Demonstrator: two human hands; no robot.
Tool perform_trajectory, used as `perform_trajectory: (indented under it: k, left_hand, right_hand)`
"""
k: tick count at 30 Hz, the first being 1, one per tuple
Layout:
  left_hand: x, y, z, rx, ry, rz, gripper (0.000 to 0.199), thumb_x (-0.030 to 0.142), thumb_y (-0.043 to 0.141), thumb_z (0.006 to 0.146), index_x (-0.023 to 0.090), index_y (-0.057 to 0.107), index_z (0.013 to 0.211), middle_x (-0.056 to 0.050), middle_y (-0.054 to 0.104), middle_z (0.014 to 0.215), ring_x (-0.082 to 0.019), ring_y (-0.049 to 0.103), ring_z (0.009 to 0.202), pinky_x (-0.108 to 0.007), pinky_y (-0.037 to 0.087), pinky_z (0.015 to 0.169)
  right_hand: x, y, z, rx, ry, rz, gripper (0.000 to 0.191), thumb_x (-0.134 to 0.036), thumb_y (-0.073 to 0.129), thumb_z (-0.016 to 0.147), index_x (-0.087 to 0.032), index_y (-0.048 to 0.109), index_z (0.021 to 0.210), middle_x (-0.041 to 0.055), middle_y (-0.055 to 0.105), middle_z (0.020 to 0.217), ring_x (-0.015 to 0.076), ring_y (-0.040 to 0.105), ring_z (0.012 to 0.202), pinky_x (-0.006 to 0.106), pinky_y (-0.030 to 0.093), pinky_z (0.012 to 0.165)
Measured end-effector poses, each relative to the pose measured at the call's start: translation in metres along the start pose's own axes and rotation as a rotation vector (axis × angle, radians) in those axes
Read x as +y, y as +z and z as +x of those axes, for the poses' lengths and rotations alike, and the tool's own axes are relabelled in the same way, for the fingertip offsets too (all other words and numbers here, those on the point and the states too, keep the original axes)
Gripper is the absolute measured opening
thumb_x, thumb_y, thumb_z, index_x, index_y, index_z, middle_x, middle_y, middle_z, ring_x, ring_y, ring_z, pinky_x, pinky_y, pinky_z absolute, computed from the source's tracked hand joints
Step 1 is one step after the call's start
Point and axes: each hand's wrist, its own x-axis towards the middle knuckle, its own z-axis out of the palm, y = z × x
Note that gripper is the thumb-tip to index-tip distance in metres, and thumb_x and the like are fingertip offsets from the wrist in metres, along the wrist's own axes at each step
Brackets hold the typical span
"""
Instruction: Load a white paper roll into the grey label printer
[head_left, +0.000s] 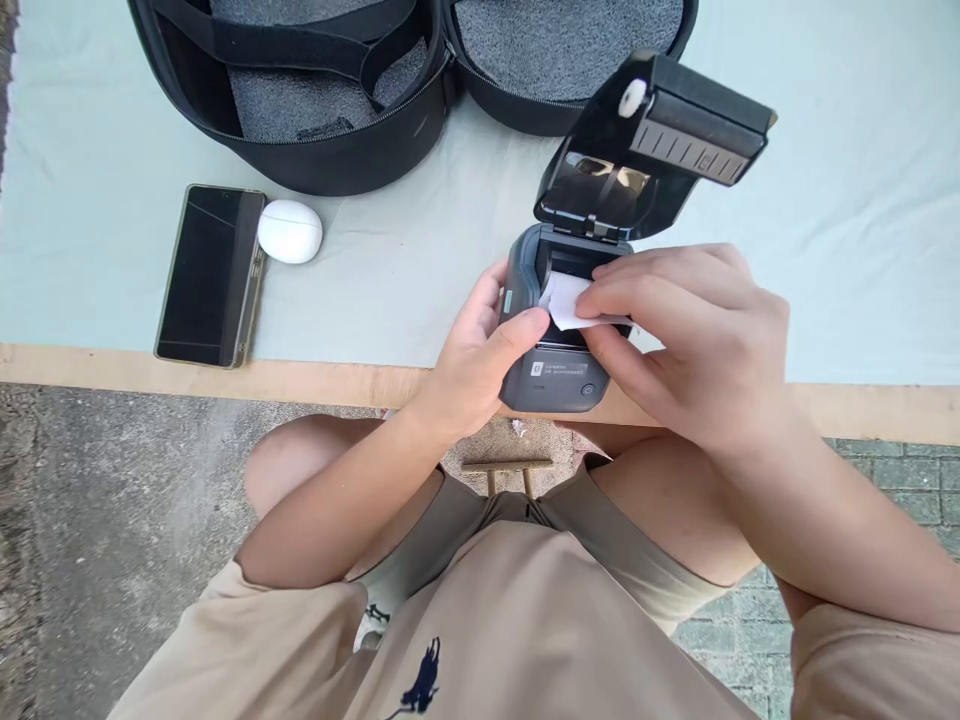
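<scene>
A dark grey label printer (559, 385) rests at the table's front edge, its black lid (645, 150) swung up and back. My left hand (487, 350) grips the printer's left side, with the thumb over its rim near the paper. White paper (566, 300) lies in the printer's open compartment. My right hand (675, 330) pinches this paper between thumb and fingers from the right. The fingers hide part of the compartment and the paper's right end.
An open black case (352, 160) with grey foam lies at the back. To the left, a black phone (206, 275) touches a white oval case (290, 231). The wooden table edge (337, 383) runs just before my legs.
</scene>
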Motion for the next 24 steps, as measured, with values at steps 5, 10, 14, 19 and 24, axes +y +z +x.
perform_trajectory:
  k: [5,10,14,19,24]
  left_hand:
    - [0.002,0.0008,0.0002,0.016,0.007,-0.03,0.028,0.037,0.062,0.084,0.022,0.054,0.107,0.0,0.065,0.093,-0.013,0.066,0.081,-0.024,0.057,0.068]
    - [0.005,-0.0009,0.0001,-0.006,-0.022,-0.035,0.036,0.023,0.072,0.076,0.02,0.053,0.107,0.001,0.064,0.094,-0.01,0.065,0.083,-0.021,0.057,0.072]
    - [0.0035,-0.0038,0.0003,-0.036,-0.015,-0.025,0.047,0.021,0.077,0.071,0.021,0.052,0.111,0.0,0.064,0.096,-0.012,0.066,0.083,-0.023,0.057,0.071]
    - [0.0025,-0.0055,0.0001,-0.054,-0.012,-0.02,0.048,0.026,0.075,0.073,0.022,0.05,0.114,-0.001,0.065,0.098,-0.016,0.067,0.087,-0.026,0.058,0.072]
    - [0.0026,-0.0067,-0.0001,-0.107,-0.023,0.006,0.051,0.023,0.075,0.072,0.023,0.048,0.115,-0.002,0.068,0.097,-0.019,0.069,0.088,-0.027,0.06,0.07]
  right_hand:
    - [-0.002,-0.002,0.0,-0.021,-0.135,0.116,0.01,-0.016,0.061,0.082,-0.021,0.057,0.09,-0.0004,0.07,0.093,0.0141,0.066,0.091,0.031,0.045,0.077]
    - [0.0008,0.0003,-0.0009,-0.026,-0.181,0.172,0.012,-0.029,0.06,0.085,-0.022,0.06,0.095,0.0005,0.07,0.098,0.017,0.064,0.102,0.034,0.048,0.084]
    - [0.004,0.0012,-0.0009,0.04,-0.11,0.138,0.01,-0.021,0.063,0.081,-0.02,0.061,0.091,0.003,0.068,0.096,0.0197,0.063,0.099,0.036,0.05,0.084]
    - [0.002,0.0017,0.0001,-0.055,-0.087,0.155,0.013,-0.021,0.064,0.081,-0.022,0.059,0.093,0.0007,0.067,0.094,0.0199,0.062,0.1,0.038,0.05,0.085]
    - [0.0051,-0.0025,0.0009,0.152,0.053,0.15,0.038,-0.029,0.066,0.078,-0.022,0.055,0.114,0.0089,0.05,0.129,0.0252,0.049,0.125,0.04,0.048,0.1]
